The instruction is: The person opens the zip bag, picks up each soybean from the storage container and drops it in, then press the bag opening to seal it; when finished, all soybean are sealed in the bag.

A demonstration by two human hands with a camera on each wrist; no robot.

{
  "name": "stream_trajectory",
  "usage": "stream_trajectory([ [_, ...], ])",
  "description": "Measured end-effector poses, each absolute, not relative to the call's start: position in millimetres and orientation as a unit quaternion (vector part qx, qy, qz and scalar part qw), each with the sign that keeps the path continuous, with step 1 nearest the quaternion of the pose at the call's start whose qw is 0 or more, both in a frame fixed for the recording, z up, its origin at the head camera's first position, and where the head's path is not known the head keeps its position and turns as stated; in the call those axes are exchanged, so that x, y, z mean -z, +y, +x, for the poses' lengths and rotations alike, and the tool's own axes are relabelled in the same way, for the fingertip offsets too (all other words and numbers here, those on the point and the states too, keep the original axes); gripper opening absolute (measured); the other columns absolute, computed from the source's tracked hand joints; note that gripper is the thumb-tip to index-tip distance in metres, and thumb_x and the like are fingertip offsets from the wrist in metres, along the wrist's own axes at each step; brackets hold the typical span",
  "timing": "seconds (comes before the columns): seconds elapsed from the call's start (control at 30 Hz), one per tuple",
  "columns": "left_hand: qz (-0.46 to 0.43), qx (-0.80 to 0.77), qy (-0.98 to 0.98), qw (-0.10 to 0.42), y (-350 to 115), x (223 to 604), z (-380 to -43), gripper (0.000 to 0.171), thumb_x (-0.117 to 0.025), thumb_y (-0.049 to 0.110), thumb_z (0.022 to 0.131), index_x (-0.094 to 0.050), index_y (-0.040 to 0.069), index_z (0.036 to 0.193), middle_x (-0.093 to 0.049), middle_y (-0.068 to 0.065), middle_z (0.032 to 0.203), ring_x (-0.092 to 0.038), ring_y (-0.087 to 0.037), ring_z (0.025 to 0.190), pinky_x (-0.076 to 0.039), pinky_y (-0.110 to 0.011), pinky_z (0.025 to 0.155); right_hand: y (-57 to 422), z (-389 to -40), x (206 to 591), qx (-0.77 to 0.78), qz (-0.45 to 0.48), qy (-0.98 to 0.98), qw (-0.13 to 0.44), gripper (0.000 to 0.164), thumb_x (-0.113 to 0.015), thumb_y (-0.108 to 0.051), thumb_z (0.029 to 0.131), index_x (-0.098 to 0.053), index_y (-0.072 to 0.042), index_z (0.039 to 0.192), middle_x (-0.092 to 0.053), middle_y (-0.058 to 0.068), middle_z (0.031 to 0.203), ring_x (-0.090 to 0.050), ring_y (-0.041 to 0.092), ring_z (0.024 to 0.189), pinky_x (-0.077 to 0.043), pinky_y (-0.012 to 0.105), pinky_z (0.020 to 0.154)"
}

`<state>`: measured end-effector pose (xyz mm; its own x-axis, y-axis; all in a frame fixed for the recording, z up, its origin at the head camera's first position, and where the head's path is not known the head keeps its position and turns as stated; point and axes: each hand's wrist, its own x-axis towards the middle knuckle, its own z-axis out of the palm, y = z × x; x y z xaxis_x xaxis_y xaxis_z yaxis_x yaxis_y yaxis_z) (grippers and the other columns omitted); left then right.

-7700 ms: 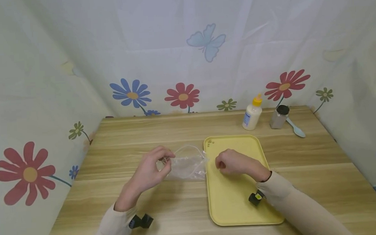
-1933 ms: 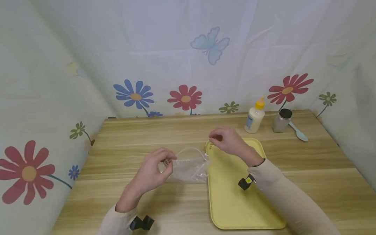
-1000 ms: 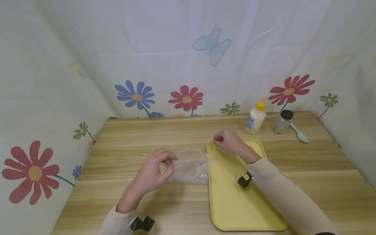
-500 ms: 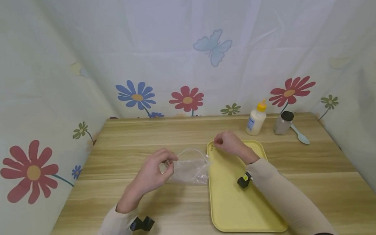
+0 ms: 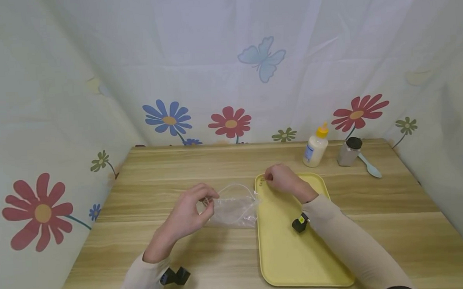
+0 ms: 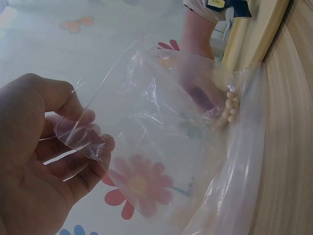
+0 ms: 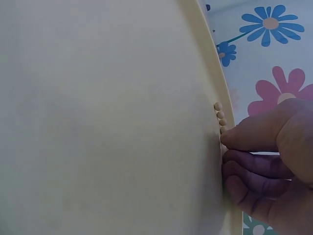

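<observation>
My left hand (image 5: 191, 206) pinches the upper left edge of a clear plastic bag (image 5: 234, 211). The bag stands partly open, its right side against the yellow tray (image 5: 290, 254). In the left wrist view, the film shows crumpled between thumb and fingers. At the tray's far left corner, my right hand (image 5: 283, 179) pinches with thumb and fingertips at the end of a short row of small round tan beans (image 7: 219, 115). The fingertips cover whichever bean is between them. Through the bag, several beans (image 6: 231, 104) show in a cluster beside that hand.
A milky bottle with a yellow cap (image 5: 315, 147) stands behind the tray. To its right are a black-lidded jar (image 5: 349, 152) and a pale blue spoon (image 5: 370, 166). A flowered curtain (image 5: 196, 55) encloses the back and sides of the wooden table (image 5: 178, 164).
From mid-tray, my right hand has moved up to the far left corner, then slightly down onto the beans there. My left hand keeps its hold on the bag.
</observation>
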<state>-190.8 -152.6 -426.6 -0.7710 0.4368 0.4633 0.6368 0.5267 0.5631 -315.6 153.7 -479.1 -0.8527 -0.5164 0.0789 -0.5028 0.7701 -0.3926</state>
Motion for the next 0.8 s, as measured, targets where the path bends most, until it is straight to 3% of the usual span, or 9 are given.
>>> stream_trajectory([
  [0.8,-0.303,0.371,-0.867,0.134,-152.3,426.7,-189.7,0.019,-0.062,0.002,0.082,-0.068,0.014,0.096,-0.065,0.007,0.095,-0.061,-0.006,0.08,-0.055,-0.025,0.071,150.4,-318.9,486.3,0.18,-0.261,0.948,0.006,0.013,-0.065,-0.007,0.084,-0.076,-0.005,0.091,-0.073,0.009,0.091,-0.065,0.021,0.082,-0.056,0.036,0.077],
])
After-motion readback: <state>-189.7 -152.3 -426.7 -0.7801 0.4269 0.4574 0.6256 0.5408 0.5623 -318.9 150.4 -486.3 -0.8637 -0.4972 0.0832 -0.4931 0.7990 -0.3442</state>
